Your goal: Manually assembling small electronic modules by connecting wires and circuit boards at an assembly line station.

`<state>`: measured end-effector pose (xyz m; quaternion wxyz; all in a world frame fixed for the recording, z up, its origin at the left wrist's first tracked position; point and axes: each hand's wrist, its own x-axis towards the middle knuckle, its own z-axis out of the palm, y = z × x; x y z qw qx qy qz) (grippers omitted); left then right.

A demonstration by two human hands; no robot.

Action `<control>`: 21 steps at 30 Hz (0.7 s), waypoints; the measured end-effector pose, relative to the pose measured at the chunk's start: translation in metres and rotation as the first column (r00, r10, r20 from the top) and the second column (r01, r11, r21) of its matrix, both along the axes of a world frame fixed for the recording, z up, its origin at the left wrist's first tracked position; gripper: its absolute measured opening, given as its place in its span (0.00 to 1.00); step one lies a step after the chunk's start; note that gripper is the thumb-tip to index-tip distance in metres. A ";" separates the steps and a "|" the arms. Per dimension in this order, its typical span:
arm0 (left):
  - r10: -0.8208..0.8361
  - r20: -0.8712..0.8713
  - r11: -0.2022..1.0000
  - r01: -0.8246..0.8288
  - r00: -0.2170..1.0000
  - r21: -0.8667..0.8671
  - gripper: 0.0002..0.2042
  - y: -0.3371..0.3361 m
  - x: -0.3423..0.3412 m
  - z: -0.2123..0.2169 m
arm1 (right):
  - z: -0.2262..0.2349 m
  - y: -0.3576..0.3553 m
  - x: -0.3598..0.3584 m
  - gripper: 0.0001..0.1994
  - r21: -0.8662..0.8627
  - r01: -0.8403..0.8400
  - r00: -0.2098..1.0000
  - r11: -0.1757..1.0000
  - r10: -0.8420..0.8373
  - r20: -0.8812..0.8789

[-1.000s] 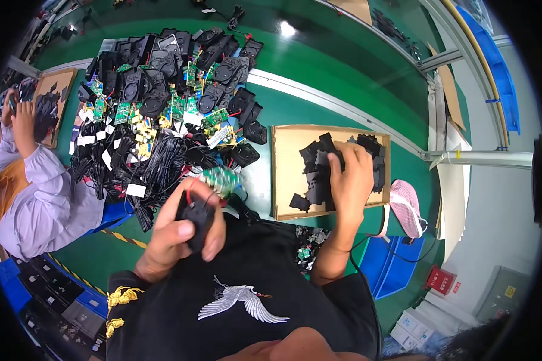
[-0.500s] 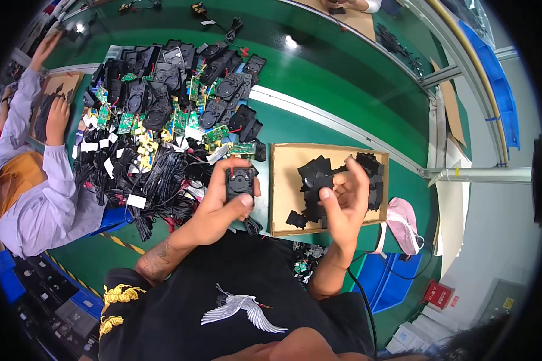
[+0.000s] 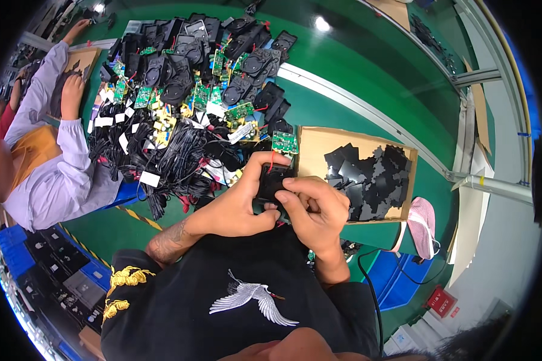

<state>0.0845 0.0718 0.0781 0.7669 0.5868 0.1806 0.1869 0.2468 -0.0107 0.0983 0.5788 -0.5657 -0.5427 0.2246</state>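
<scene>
My left hand wraps round a small black plastic housing in front of my chest. A green circuit board sits just beyond it, with red wires between the two. Over the housing, my right hand has thumb and fingertips closed in a pinch, touching or nearly touching its top. Whatever that pinch holds is dark and cannot be told from the housing. To the right, a shallow cardboard box holds many thin black cut sheets.
A heap of black housings, green boards and bundled black cables covers the table at left. A pink cap-like cloth item lies right of the box. A co-worker sits at far left. Blue bins stand below right.
My right hand has moved left from the box of sheets to the housing and closed into a pinch. The view has shifted, and the housing now appears more hidden by fingers.
</scene>
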 end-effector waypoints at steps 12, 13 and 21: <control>-0.015 -0.039 0.999 0.014 0.999 -0.041 0.39 0.003 0.000 0.001 | 0.000 0.001 0.002 0.12 -0.026 -0.026 0.998 0.999 0.027 0.048; 0.002 -0.034 1.000 -0.002 0.999 0.012 0.39 0.003 0.001 0.000 | 0.000 0.001 0.001 0.12 -0.012 -0.017 0.998 1.000 0.017 0.062; 0.020 -0.033 0.999 -0.019 0.999 0.044 0.37 0.001 0.000 0.000 | -0.011 0.000 -0.003 0.16 0.184 0.103 0.830 0.978 -0.186 0.526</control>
